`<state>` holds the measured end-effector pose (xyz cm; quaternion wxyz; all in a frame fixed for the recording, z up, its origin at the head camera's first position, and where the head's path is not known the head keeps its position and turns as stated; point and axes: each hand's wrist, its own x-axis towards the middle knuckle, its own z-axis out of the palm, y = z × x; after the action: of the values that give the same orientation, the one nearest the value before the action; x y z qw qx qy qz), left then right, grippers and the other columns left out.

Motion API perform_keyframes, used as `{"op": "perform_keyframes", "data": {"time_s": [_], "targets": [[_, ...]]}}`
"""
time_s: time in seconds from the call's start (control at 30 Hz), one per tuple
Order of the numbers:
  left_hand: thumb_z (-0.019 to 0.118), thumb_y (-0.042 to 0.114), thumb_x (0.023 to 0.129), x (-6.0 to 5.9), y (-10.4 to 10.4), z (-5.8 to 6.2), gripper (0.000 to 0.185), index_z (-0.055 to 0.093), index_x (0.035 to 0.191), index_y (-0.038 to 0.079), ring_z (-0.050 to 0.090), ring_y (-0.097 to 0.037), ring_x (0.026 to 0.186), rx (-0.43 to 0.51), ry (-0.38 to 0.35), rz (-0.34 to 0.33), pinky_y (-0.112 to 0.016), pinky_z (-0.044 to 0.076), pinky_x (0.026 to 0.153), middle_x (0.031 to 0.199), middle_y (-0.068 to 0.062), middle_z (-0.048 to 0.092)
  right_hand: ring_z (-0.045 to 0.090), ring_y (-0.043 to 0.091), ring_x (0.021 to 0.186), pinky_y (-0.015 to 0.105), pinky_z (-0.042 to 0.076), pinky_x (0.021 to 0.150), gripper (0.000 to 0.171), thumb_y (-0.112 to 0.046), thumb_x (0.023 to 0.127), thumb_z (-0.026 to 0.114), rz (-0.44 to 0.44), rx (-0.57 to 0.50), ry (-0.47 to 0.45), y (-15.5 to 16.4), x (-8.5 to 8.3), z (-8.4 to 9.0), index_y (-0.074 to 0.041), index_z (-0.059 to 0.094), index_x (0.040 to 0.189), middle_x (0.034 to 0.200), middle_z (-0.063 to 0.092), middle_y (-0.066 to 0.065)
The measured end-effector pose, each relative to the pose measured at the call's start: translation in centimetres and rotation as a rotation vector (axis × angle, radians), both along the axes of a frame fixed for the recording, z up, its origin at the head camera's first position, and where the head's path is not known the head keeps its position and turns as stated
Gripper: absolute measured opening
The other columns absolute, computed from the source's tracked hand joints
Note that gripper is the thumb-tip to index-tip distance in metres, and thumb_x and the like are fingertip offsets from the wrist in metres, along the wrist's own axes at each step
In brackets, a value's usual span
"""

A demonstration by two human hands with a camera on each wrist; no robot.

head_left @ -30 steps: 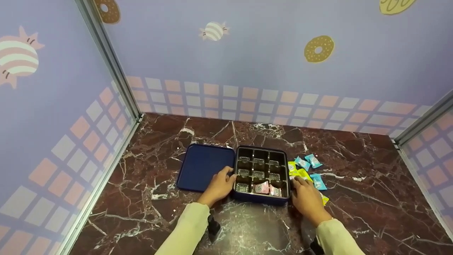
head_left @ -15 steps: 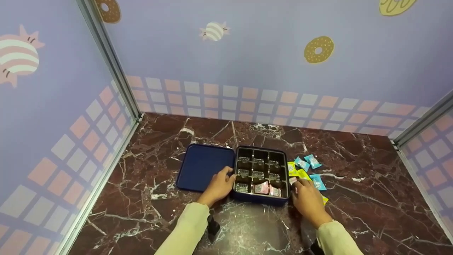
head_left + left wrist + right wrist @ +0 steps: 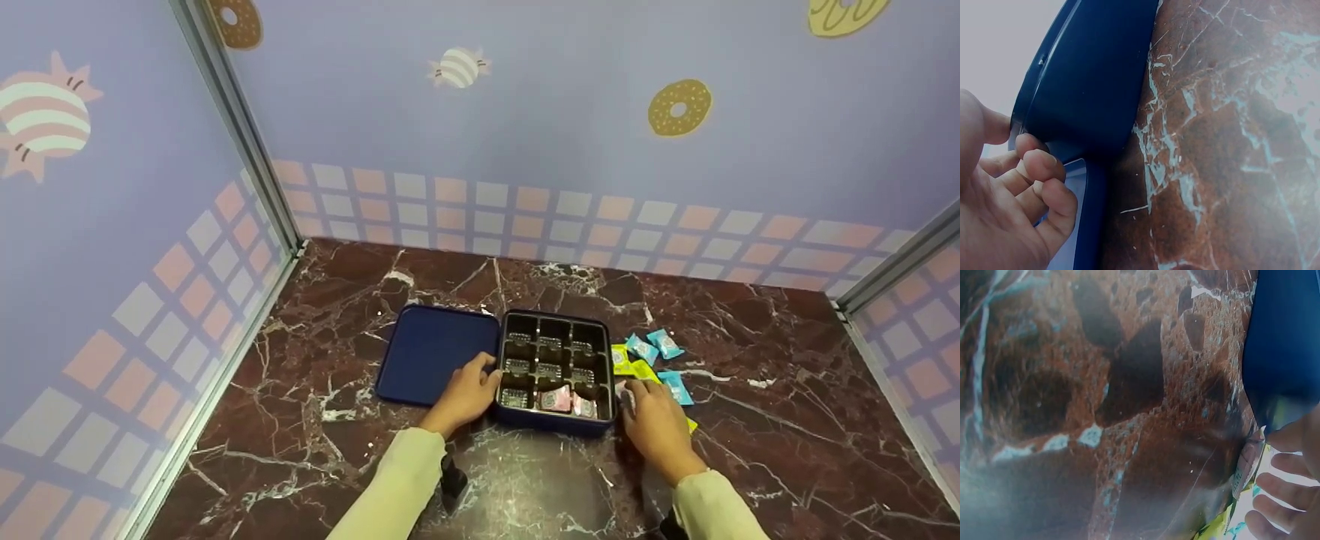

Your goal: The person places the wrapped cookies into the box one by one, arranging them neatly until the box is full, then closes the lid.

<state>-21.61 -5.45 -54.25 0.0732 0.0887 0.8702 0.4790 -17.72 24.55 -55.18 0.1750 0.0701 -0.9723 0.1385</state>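
A navy blue box (image 3: 553,424) with a black divided insert lies on the marbled surface. Pink wrapped candies (image 3: 556,399) occupy the middle and right compartments of its front row. My left hand (image 3: 466,390) holds the box's left edge. In the left wrist view the thumb and index finger (image 3: 1030,143) meet its rim, with the other fingers curled. My right hand (image 3: 658,421) is low beside the box's right wall, its fingertips at a pink candy (image 3: 1247,461). Whether they pinch that candy is hidden.
The blue lid (image 3: 437,352) lies inside up, against the box's left side. Yellow candies (image 3: 620,358) and blue candies (image 3: 677,387) are heaped to the right of the box, around my right hand. Patterned panels (image 3: 570,150) stand at the back and both sides.
My right hand's fingers have drawn back slightly, uncovering part of the pink candy beside the box. My left hand keeps its place on the box edge. The candies inside stay put.
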Motion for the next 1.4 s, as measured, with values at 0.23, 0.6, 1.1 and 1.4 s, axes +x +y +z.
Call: {"op": "perform_keyframes", "data": {"time_s": [0.23,0.6,1.1,1.4], "targets": [[0.051,0.021,0.1,-0.07,0.01,-0.22,0.031,0.054,0.125,0.002,0.039,-0.012,0.053,-0.001,0.001,-0.003,-0.027,0.034,0.055,0.061,0.004,0.041,0.059,0.041,0.085,0.053,0.048,0.075,0.021,-0.007,0.083,0.069,-0.007,0.019,-0.004,0.26,-0.2,-0.29,0.0,0.065,0.102,0.095,0.068,0.021],[0.052,0.02,0.099,-0.07,0.09,-0.02,0.03,0.054,0.123,0.002,0.04,-0.012,0.054,-0.013,0.024,0.004,-0.027,0.035,0.056,0.063,0.004,0.042,0.058,0.041,0.086,0.053,0.048,0.075,0.031,-0.003,0.073,0.075,0.005,0.041,-0.076,0.25,-0.31,-0.28,-0.001,0.064,0.102,0.095,0.067,0.02],[0.051,0.02,0.1,-0.07,0.1,-0.18,0.03,0.054,0.124,0.002,0.039,-0.013,0.055,-0.015,0.009,-0.002,-0.027,0.034,0.057,0.062,0.004,0.042,0.062,0.044,0.081,0.055,0.049,0.071,0.038,-0.004,0.072,0.075,-0.02,-0.028,-0.072,0.38,0.17,-0.6,0.001,0.062,0.107,0.087,0.065,0.022],[0.051,0.02,0.1,-0.13,-0.06,-0.22,0.031,0.053,0.124,0.002,0.038,-0.012,0.053,-0.004,0.013,-0.015,-0.026,0.033,0.056,0.061,0.005,0.04,0.061,0.046,0.081,0.056,0.048,0.071,0.032,-0.006,0.075,0.072,-0.037,-0.052,-0.079,0.43,-0.04,-0.54,0.005,0.06,0.103,0.087,0.063,0.024]]}}
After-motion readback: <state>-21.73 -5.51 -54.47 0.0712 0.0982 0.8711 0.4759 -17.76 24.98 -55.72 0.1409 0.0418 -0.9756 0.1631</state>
